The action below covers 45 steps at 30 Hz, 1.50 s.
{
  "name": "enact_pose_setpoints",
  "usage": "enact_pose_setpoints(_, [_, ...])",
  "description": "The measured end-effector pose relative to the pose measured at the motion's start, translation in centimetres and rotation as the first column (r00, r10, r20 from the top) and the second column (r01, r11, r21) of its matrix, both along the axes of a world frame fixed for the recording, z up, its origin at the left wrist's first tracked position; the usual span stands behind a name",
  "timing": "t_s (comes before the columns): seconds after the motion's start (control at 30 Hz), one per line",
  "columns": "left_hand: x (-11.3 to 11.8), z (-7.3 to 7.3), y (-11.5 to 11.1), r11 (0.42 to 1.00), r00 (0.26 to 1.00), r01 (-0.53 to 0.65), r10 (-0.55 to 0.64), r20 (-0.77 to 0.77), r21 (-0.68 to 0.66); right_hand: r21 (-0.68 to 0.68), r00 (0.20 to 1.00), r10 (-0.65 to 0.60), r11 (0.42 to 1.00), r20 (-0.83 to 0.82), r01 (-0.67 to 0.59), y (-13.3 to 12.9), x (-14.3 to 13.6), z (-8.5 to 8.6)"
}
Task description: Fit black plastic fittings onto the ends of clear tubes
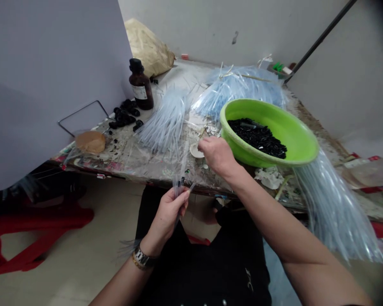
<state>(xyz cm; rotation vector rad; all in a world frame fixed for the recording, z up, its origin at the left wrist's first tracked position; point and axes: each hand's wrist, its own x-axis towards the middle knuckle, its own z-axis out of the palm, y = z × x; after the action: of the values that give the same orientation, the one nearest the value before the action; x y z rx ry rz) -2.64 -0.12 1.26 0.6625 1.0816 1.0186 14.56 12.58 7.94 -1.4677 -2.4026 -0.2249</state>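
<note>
My left hand (pixel 170 208) is closed around several thin clear plastic tubes (pixel 175 185), held upright just off the table's front edge. Small black pieces show at the tubes' upper part, by the thumb. My right hand (pixel 217 156) reaches over the table with its fingertips pinched at a small white dish (pixel 195 151). Whatever lies between those fingertips is hidden or too small to name. Beside that hand stands a green basin (pixel 301 140) with many small black pieces (pixel 258 138) heaped in it.
A fanned bundle of clear tubes (pixel 167 117) lies at mid-table, with a larger bundle (pixel 242 87) behind. Another tube bundle (pixel 335 204) hangs over the edge at right. A brown bottle (pixel 141 87) and black lumps (pixel 124 114) are at left. A red stool (pixel 44 231) stands below.
</note>
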Motion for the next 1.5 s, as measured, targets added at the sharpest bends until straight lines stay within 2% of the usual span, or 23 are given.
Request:
enact_pose_setpoints(0.07, [0.0,0.2,0.0,1.0,1.0,0.009,-0.009,-0.011,0.027,-0.065,0.999,0.001,0.998,-0.053,-0.004,-0.7,0.3,-0.3])
enact_pose_setpoints(0.13, [0.0,0.3,0.0,0.998,1.0,0.015,-0.015,-0.012,0.055,-0.087,0.97,-0.017,0.996,-0.244,-0.004,-1.8,0.8,-0.3])
enact_pose_setpoints(0.23, [-0.1,0.3,0.0,0.997,1.0,0.022,-0.022,0.001,0.071,-0.171,0.833,-0.044,0.983,-0.551,-0.062,-4.2,1.4,0.4])
enact_pose_setpoints(0.3, [-0.1,0.3,-0.1,0.997,0.999,0.029,-0.03,0.014,0.067,-0.263,0.748,-0.086,0.957,-0.658,-0.12,-6.0,1.7,0.7])
enact_pose_setpoints(0.37, [-0.1,0.2,-0.3,0.997,0.998,0.038,-0.04,0.037,0.063,-0.352,0.704,-0.137,0.921,-0.697,-0.169,-7.7,1.9,0.7])
enact_pose_setpoints(0.53, [0.2,0.5,-0.7,0.997,0.994,0.064,-0.068,0.08,0.054,-0.467,0.675,-0.224,0.861,-0.703,-0.201,-10.4,2.2,-0.1])
enact_pose_setpoints(0.67, [0.4,0.8,-0.9,0.995,0.993,0.091,-0.094,0.07,0.04,-0.481,0.664,-0.24,0.853,-0.708,-0.205,-11.2,2.3,-0.4])
enact_pose_setpoints(0.93, [0.5,1.0,-1.0,0.989,0.991,0.137,-0.137,-0.001,0.057,-0.474,0.675,-0.217,0.852,-0.705,-0.221,-12.0,2.3,0.1])
enact_pose_setpoints(1.27, [0.5,1.2,-1.3,0.984,0.983,0.17,-0.165,-0.077,0.061,-0.465,0.738,-0.167,0.858,-0.653,-0.217,-12.6,2.4,0.3])
enact_pose_setpoints(1.5, [0.7,1.6,-1.6,0.976,0.97,0.2,-0.185,-0.16,0.086,-0.465,0.817,-0.087,0.854,-0.57,-0.233,-13.1,2.9,1.1])
